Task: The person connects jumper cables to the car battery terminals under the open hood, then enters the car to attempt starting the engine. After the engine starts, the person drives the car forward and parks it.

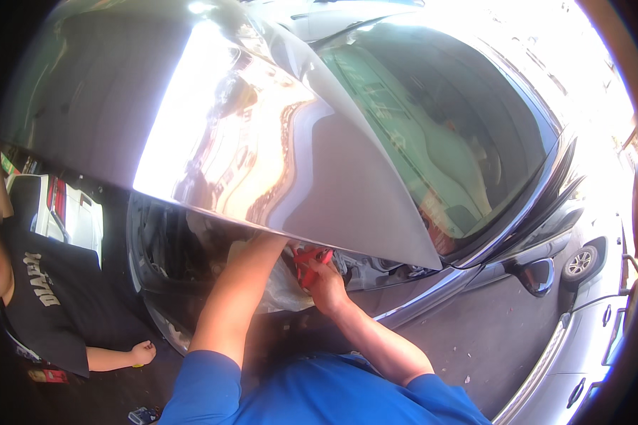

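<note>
The dark car (468, 275) fills the middle, with its nose at 8 o'clock and its glass (432, 120) at 1 o'clock. A silver car (592, 347) sits at 4 o'clock, well apart from the hands. The hood (361, 184) is up, big and shiny, at 11 o'clock. It looks stiff, and its smooth paint is likely slippery and easy to scratch. It is the main thing in the way: its low edge hangs right over the work and hides part of it. A helper in a black shirt (57, 290) stands at 8 o'clock, one hand (143, 353) well away from the work. The left forearm (237, 304) goes up under the hood's edge. The left hand is hidden there, so I cannot tell what it does. A side mirror (537, 276) sticks out near 4 o'clock. The right hand (329, 287) is wrapped around a red tool (310, 265), just below the middle, at 6 o'clock. The tool looks hard and stiff, and probably light enough for one hand. Its near end seems a good place to hold. Engine parts crowd close around it, so there is little room to turn.
</note>
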Demonstrator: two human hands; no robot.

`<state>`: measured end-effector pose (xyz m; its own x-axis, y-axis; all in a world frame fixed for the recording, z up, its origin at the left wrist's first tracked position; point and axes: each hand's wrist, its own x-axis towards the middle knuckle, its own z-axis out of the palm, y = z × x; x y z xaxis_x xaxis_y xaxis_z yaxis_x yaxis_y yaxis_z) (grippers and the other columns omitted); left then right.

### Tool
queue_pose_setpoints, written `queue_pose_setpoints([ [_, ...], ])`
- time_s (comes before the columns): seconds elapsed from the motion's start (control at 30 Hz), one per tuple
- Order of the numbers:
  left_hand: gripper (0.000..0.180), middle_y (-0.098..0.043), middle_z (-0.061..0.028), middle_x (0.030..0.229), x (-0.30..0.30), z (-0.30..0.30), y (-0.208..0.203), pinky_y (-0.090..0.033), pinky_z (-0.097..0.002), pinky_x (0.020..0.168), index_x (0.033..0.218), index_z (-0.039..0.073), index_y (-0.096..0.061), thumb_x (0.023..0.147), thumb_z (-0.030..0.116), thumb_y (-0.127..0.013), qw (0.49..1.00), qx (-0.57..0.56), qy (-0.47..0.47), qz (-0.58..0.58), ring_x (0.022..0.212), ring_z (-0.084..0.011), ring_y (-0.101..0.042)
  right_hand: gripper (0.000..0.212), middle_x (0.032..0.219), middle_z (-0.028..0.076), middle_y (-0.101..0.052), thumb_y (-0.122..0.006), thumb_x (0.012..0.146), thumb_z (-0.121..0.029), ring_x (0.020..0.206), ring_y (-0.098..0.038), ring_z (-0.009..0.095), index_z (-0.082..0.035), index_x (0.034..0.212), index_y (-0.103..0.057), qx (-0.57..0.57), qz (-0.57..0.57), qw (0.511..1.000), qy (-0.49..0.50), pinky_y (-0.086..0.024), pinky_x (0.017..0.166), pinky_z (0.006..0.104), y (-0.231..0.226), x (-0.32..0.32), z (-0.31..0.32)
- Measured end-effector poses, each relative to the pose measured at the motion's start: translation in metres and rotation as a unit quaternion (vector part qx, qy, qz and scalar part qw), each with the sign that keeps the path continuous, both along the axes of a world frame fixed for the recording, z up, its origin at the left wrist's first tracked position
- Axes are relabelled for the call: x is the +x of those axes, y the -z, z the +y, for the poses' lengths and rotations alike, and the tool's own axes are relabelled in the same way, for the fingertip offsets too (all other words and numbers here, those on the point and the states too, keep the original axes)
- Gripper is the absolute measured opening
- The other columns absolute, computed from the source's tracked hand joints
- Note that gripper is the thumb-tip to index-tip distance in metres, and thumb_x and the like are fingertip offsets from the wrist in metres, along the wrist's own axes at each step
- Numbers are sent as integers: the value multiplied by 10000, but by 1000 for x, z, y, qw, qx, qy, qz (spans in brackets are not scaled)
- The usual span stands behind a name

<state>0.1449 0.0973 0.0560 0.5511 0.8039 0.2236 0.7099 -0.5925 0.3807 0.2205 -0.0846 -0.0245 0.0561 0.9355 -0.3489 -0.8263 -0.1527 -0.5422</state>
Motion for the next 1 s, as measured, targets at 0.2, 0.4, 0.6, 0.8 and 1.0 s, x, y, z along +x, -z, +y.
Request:
queue_pose_setpoints([
  [0.2, 459, -699, -199, 1371, -16, 6, 13, -510, -479, 1094, 1432, 91, -655, 1021, 293, -679, 999, -20, 9, -40, 1305, -383, -644, 322, 1253, 76, -677, -546, 1108, -188, 1121, -616, 182, -59, 1394, -617, -28, -62, 996, -56, -484, 957, 344, 2, 5, 4],
  [0.4, 475, -685, -194, 1409, -32, -2, 12, -499, -476, 1117, 1457, 92, -640, 1031, 301, -665, 996, -34, 23, -80, 1339, -374, -628, 302, 894, 2, -584, -593, 1114, -293, 751, -491, 110, -77, 1319, -646, -51, -222, 961, -156, -376, 670, 285, 29, 8, 40],
  [0.6, 543, -608, -194, 1525, -48, -11, 6, -453, -470, 1179, 1531, 95, -582, 1049, 341, -635, 995, -99, 28, -5, 1425, -364, -566, 353, 1155, 33, -631, -568, 1143, -277, 1062, -568, 134, -93, 1444, -569, 87, -402, 900, -142, -464, 957, 309, 72, -5, 67],
  [0.8, 546, -568, -223, 1576, -60, -17, 9, -427, -473, 1213, 1550, 66, -562, 1063, 307, -603, 989, -143, 23, 15, 1470, -389, -528, 482, 1531, 91, -569, -535, 1161, -296, 1454, -466, 204, -95, 1596, -477, 147, -397, 887, -186, -326, 1246, 357, 87, -13, 64],
  [1.0, 408, -661, -262, 1423, -74, -27, 13, -508, -495, 1099, 1393, 6, -652, 1049, 224, -638, 996, -86, 10, -24, 1308, -460, -628, 675, 1689, 138, -399, -473, 1157, -465, 1588, -328, 262, -48, 1674, -351, 122, -367, 897, -215, -233, 1311, 376, 97, -5, 65],
])
